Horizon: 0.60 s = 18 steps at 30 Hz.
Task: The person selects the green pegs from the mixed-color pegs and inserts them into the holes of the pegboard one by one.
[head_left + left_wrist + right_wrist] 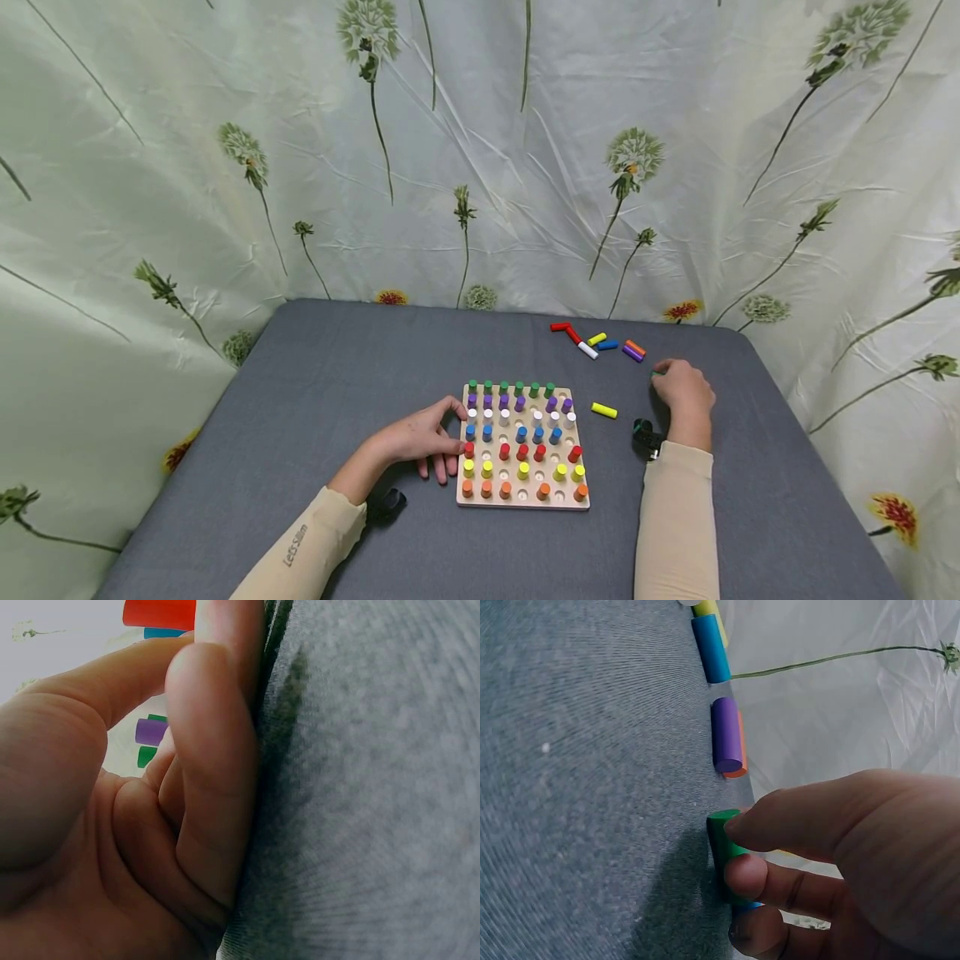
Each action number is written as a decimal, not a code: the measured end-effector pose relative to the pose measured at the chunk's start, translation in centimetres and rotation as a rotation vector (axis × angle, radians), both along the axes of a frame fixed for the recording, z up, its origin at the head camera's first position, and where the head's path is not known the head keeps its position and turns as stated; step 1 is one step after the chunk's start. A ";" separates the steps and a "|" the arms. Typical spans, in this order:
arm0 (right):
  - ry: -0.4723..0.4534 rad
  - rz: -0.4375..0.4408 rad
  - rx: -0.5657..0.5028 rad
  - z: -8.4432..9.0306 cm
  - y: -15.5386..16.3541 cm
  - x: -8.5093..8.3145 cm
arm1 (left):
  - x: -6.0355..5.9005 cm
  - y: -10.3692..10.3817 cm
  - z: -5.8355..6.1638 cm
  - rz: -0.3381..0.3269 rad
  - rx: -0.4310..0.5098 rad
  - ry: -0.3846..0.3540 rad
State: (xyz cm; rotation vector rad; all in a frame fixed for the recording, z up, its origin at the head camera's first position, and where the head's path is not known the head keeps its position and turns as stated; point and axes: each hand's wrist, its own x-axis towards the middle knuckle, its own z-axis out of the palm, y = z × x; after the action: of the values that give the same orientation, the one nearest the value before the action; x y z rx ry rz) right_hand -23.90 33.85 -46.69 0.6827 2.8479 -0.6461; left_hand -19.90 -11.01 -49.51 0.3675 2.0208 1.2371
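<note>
Grey cloth-covered table (315, 400) at the centre, enclosed at the back and on both sides by a pale crinkled curtain (480, 167) printed with dandelions and small red flowers; wooden peg board (522, 447) flat on the cloth, filled with upright pegs in rows of green, purple, white, blue, red, yellow and orange, some holes bare; one yellow peg (603, 410) lying alone just beside the board's right edge; a small heap of loose pegs (596, 340) near the far edge, red, white, yellow, blue, orange and purple.

Left hand (422, 436) resting against the board's left edge, fingers relaxed and loosely bent, gripping nothing; in the left wrist view mostly palm and blurred fingers, only slivers of red, purple and green pegs behind them.

Right hand (681, 390) on the cloth, well to the right of the board, near the loose heap; green peg (724, 851) pinched between thumb and fingers, lying on the table; from the head view only a tiny green speck at the fingertips; peg's lower end covered by the fingers.

Both forearms cut off by the lower frame edge.
</note>
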 end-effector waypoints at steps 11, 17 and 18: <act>-0.030 0.058 -0.028 0.1 -0.3 -0.1 | -0.1 0.0 -0.1 -0.001 -0.002 -0.006; 0.016 0.075 -0.027 0.3 -0.8 -0.3 | -0.1 0.0 -0.3 -0.002 0.004 -0.004; 0.031 0.081 -0.023 0.3 -0.9 -0.3 | -0.1 0.0 -0.3 -0.001 0.004 -0.005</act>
State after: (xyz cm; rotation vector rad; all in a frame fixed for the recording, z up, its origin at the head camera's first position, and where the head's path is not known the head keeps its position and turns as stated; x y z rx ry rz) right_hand -24.21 32.97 -46.37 0.5551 2.8745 -0.6809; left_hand -20.01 -11.05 -49.79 0.3668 2.0143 1.2408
